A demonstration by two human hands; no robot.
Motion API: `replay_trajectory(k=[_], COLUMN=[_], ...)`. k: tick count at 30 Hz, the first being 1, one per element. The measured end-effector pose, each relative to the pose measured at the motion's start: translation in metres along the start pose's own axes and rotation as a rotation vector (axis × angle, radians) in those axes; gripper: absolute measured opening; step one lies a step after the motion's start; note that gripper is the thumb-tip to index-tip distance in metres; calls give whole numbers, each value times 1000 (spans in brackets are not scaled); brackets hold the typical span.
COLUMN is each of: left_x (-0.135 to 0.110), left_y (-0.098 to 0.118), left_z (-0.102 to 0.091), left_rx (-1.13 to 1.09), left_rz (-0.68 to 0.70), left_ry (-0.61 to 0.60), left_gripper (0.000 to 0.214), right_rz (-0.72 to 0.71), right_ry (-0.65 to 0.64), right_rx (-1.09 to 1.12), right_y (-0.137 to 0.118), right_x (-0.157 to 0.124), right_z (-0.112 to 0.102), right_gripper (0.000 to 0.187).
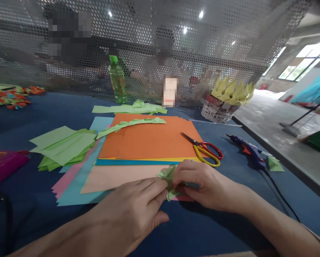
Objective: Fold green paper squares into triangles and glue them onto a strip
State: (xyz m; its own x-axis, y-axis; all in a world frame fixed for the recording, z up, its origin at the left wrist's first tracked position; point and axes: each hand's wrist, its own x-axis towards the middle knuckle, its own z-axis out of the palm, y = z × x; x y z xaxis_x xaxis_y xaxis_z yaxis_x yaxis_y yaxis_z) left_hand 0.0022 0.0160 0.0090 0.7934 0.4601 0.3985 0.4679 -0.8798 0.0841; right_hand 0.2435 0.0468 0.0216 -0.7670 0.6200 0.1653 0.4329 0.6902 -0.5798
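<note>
One small, folded light-green paper piece [167, 173] sits over a pale-peach paper sheet [122, 177] in the head view, its longer axis running near to far. The right hand [198, 179] pinches it from the right; the left hand [140, 204] touches its left edge, grip unclear.

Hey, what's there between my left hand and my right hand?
In the head view, folded green paper lies between your left hand and your right hand, with fingers of both hands touching it.
</note>
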Motion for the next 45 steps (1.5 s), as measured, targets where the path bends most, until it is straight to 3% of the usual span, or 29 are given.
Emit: replay_trajectory(k=[6, 20, 28, 45], left_x=[-2, -3, -1, -5], left_y=[0, -1, -4, -7], left_z=[-2, -4, -2, -2], left_rx=[20, 66, -13, -63], left_rz=[75, 83, 45, 13], left_ry=[5, 29, -136, -190], left_gripper=[46, 49, 40, 53], right_rz=[-29, -74, -78, -2], right_ry=[18, -10, -17, -57], right_rx=[46, 88, 65, 39], right_y=[0, 1, 1, -6], right_x=[-1, -3, -2, -6], right_z=[-3, -7, -7, -12], right_gripper=[27, 11, 11, 23])
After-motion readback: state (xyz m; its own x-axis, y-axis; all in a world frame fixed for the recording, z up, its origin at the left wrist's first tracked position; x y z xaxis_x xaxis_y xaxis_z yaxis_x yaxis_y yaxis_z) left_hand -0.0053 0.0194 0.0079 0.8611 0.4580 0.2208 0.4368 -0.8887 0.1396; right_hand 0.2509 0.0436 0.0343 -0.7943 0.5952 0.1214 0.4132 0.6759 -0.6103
